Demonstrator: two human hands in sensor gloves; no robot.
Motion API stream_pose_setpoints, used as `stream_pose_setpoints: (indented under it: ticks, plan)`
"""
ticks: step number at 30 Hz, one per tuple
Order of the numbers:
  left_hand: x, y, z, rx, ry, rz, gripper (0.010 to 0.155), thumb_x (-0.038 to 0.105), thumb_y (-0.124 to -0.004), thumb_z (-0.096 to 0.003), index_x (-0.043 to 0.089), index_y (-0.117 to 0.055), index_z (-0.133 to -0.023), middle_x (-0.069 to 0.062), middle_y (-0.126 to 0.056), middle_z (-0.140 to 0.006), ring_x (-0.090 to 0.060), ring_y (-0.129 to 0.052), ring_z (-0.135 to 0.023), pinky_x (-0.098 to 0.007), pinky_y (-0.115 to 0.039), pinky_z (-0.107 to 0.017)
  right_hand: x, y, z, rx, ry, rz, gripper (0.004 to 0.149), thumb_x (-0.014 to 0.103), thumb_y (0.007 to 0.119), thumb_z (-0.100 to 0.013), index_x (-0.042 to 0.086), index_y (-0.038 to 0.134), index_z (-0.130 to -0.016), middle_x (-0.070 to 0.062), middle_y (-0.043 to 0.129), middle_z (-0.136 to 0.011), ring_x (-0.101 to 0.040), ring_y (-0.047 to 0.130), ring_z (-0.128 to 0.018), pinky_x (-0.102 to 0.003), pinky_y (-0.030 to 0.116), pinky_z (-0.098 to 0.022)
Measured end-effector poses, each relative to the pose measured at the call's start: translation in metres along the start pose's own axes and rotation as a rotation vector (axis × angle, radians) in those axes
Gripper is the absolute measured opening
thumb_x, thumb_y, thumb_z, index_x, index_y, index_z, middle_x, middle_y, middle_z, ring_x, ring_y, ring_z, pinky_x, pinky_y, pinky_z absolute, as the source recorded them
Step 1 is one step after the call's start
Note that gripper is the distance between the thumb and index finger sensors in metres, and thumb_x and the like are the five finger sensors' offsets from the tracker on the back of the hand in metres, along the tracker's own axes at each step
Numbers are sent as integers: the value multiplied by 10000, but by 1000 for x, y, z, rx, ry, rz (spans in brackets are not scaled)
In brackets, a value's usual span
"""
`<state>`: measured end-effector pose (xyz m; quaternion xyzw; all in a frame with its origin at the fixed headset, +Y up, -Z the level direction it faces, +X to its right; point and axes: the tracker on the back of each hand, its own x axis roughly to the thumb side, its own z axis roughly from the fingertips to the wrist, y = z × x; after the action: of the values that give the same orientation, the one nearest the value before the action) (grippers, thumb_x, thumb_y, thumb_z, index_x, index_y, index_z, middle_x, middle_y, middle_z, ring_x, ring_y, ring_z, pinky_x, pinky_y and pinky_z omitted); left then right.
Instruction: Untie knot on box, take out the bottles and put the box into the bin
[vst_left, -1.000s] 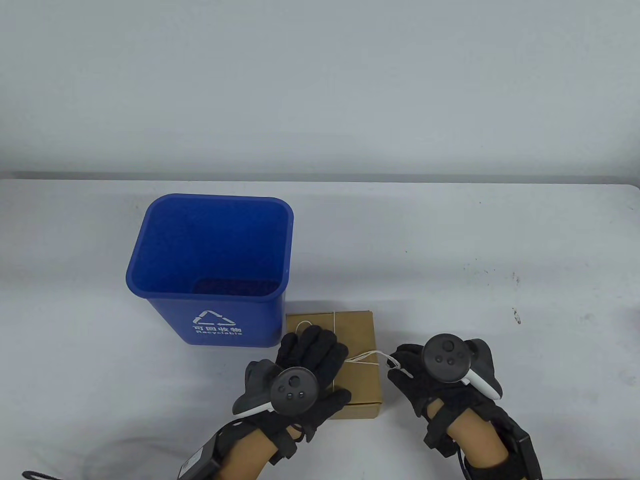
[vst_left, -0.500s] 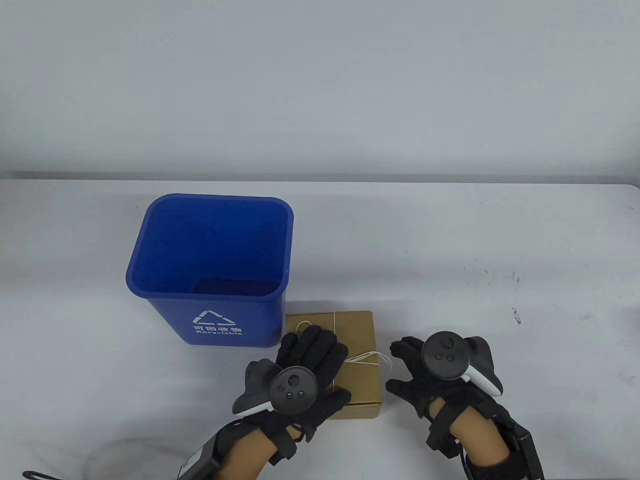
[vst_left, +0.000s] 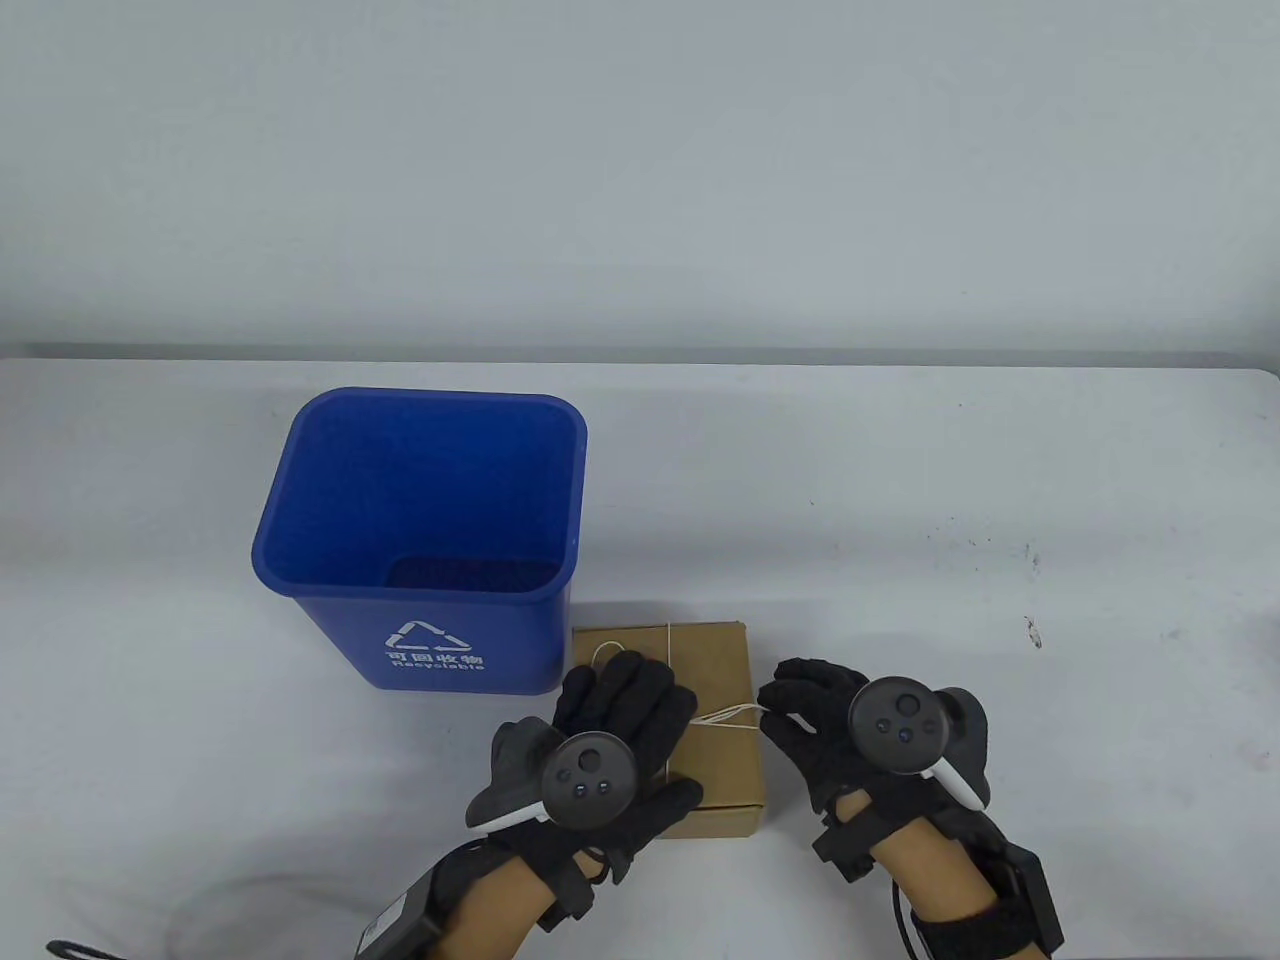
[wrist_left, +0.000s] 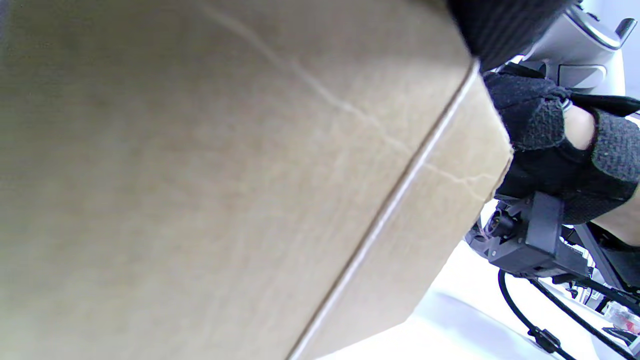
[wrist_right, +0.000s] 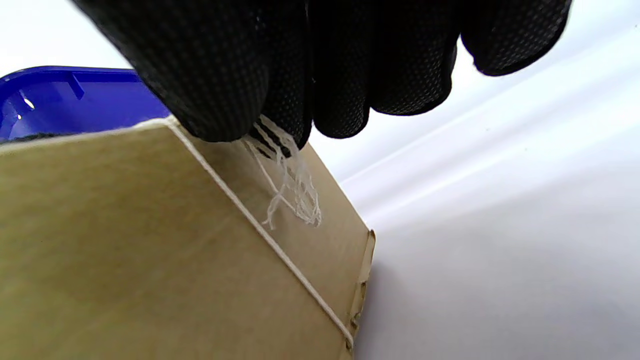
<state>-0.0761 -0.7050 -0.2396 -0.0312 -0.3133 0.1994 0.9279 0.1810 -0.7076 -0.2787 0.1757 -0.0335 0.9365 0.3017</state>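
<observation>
One flat brown cardboard box (vst_left: 712, 668), bound crosswise with thin white string (vst_left: 728, 714), lies on the white table (vst_left: 1000, 600) just beside the blue plastic recycling bin (vst_left: 425, 520). My left hand (vst_left: 600, 740) rests flat on its lid, fingers straight. My right hand (vst_left: 830, 725) pinches the frayed string ends at the box's right edge.
</observation>
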Motion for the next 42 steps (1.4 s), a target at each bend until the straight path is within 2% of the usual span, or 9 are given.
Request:
stream_pose_setpoints:
  ticks: [10,16,22,42]
  plan:
    - [1,0,0,6,8,-9,842,618,-655,-493,178,-368,-1152,-98,-271,-1190,-462,-216,-1133,-718,-177,-727,2,-15,5,-50,-21,11,358,321,826,-460,132,900,-755,-97,808,-908,-456,764,-841,-660,593,-596]
    - [1,0,0,8,10,-8,842,621,-655,-492,183,-369,-1152,-101,-273,-1190,-457,-219,-1135,-715,-180,-728,7,-27,11,-121,-44,40,352,304,804,-466,127,886,-759,-99,796,-912,-459,746,-851,-663,583,-602]
    - [1,0,1,7,12,-7,842,624,-652,-492,188,-364,-1152,-94,-269,-1191,-453,-216,-1135,-710,-177,-730,-6,-36,10,-145,14,47,355,301,795,-469,119,876,-763,-106,784,-917,-462,735,-855,-667,574,-602]
    - [0,-1,1,7,12,-2,842,622,-651,-493,187,-361,-1153,-94,-266,-1191,-448,-209,-1135,-705,-171,-731,-53,-35,-3,-101,250,93,357,288,800,-463,104,880,-759,-123,785,-911,-481,727,-848,-675,560,-599]
